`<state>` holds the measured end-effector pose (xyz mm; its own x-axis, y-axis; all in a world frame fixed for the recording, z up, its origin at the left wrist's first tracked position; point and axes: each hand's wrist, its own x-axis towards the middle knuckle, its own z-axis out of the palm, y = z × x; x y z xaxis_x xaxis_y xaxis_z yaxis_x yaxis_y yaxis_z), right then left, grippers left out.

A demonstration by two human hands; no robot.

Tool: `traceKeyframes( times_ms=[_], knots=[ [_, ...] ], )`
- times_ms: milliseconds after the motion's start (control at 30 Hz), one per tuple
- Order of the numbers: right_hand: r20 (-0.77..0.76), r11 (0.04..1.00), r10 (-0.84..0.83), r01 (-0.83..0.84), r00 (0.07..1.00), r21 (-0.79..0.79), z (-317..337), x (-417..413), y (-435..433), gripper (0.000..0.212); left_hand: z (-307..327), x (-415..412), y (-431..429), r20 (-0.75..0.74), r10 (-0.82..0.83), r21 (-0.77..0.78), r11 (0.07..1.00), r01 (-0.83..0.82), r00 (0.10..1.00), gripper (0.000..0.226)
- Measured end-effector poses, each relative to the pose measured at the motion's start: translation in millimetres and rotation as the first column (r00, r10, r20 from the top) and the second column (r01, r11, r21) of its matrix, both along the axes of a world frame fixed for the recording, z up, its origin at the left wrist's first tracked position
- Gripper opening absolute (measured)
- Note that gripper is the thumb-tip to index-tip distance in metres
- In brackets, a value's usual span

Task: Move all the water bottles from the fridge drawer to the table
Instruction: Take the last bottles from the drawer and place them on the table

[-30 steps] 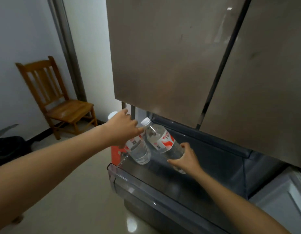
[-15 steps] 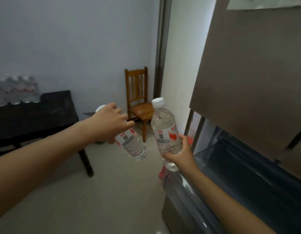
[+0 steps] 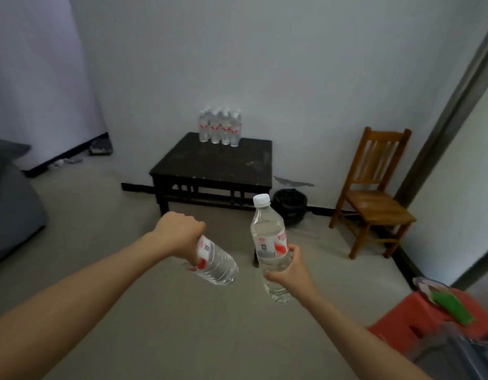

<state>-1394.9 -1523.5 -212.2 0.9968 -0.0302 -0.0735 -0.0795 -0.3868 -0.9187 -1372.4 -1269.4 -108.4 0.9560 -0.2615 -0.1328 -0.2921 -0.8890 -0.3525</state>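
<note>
L grip (image 3: 179, 231) wraps tilted bottle (image 3: 216, 263), R grip (image 3: 289, 272) holds upright bottle (image 3: 267, 237) low; carry both steady to tabletop (image 3: 218, 163), set beside standing bottles (image 3: 220, 128) w/o knocking them.

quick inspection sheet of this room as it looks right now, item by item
surface: dark table by the far wall
job's things: water bottles standing at its back edge; tilted bottle; upright bottle
clutter: black bin beside the table; green object on red stool
hands: left hand grips the tilted bottle's top; right hand grips the upright bottle's lower body
cables: nothing seen
surroundings: wooden chair, white walls, pale floor
</note>
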Motion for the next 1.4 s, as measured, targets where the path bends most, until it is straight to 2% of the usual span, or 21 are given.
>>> traceKeyframes(
  times_ms=[133,267,433,633,700,767,933,1067,1267,1400],
  knots=[
    [-0.021,0.992,0.125,-0.125,0.992,-0.022,-9.3,14.2,98.7,0.071,-24.4,-17.7,100.4,-0.063,0.258,-0.153,0.952,-0.265,0.964,0.054],
    [-0.033,0.977,0.206,-0.208,0.978,-0.056,-16.9,21.6,181.4,0.072,-48.4,-33.7,177.2,-0.036,0.362,-0.255,0.898,-0.359,0.931,0.054],
    [-0.054,0.961,0.268,-0.271,0.962,-0.057,-27.8,29.8,268.9,0.071,-60.8,-42.3,252.9,-0.044,0.464,-0.273,0.846,-0.458,0.885,0.054],
    [-0.076,0.951,0.303,-0.307,0.95,-0.046,-36.5,64.1,339.7,0.07,-78.4,-31.6,318.8,-0.141,0.624,-0.416,0.667,-0.618,0.768,0.049],
    [-0.078,0.945,0.319,-0.323,0.945,-0.047,-36.1,83.2,358.6,0.069,-80.4,-19.5,334.6,-0.159,0.64,-0.428,0.642,-0.636,0.752,0.049],
    [-0.082,0.938,0.338,-0.342,0.938,-0.049,-37.9,104.4,375.5,0.07,-83.4,-3.5,349.2,-0.166,0.636,-0.416,0.647,-0.639,0.753,0.049],
    [-0.033,0.915,0.397,-0.398,0.917,-0.063,-38.7,180.7,422.5,0.067,-83.0,64.8,387.1,-0.077,0.568,-0.284,0.776,-0.563,0.82,0.055],
    [-0.029,0.903,0.427,-0.428,0.904,-0.039,-31.1,244.8,466.4,0.069,-72.5,121.5,420.2,-0.051,0.535,-0.203,0.821,-0.533,0.843,0.057],
    [-0.013,0.92,0.393,-0.392,0.92,0.018,-26.4,308.6,516.5,0.068,-58.5,183.3,469.0,0.041,0.495,-0.164,0.86,-0.483,0.868,0.06],
    [0.012,0.925,0.377,-0.377,0.926,0.054,-28.1,346.0,542.4,0.076,-59.0,223.2,509.5,0.034,0.37,-0.095,0.926,-0.366,0.928,0.057]
  ],
)
